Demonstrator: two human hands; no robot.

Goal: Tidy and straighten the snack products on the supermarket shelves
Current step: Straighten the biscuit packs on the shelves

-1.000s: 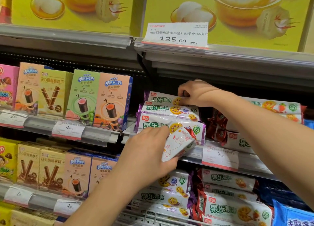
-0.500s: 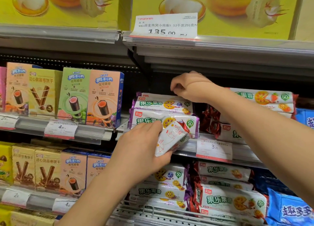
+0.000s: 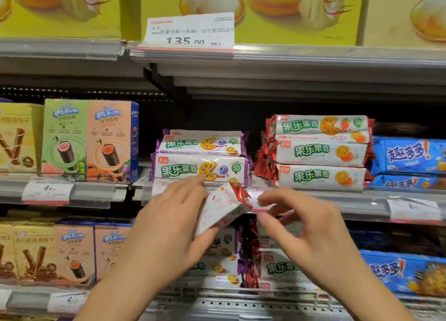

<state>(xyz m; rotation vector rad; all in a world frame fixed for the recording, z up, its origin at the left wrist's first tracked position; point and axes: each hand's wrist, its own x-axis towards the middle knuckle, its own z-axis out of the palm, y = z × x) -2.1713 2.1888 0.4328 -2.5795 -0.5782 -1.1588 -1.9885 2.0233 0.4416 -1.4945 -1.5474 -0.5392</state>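
Observation:
My left hand (image 3: 169, 226) grips a white biscuit packet with a red end (image 3: 220, 207), held tilted in front of the middle shelf's edge. My right hand (image 3: 304, 229) hovers just right of the packet's red end, fingers loosely curled and holding nothing; whether they touch the packet I cannot tell. Behind, a stack of purple-ended biscuit packets (image 3: 200, 156) lies on the middle shelf (image 3: 337, 200). Right of it lies a stack of three red-ended packets (image 3: 318, 151).
Upright wafer-roll boxes (image 3: 89, 139) stand left of the purple stack. Blue biscuit packets (image 3: 407, 156) lie at the right. Price tags (image 3: 47, 190) line the shelf rails. Yellow gift boxes (image 3: 289, 9) fill the top shelf. More packets and boxes fill the lower shelf (image 3: 277, 267).
My right hand has left the top of the purple stack and come down beside the held packet. The view has shifted right, showing the red stack fully.

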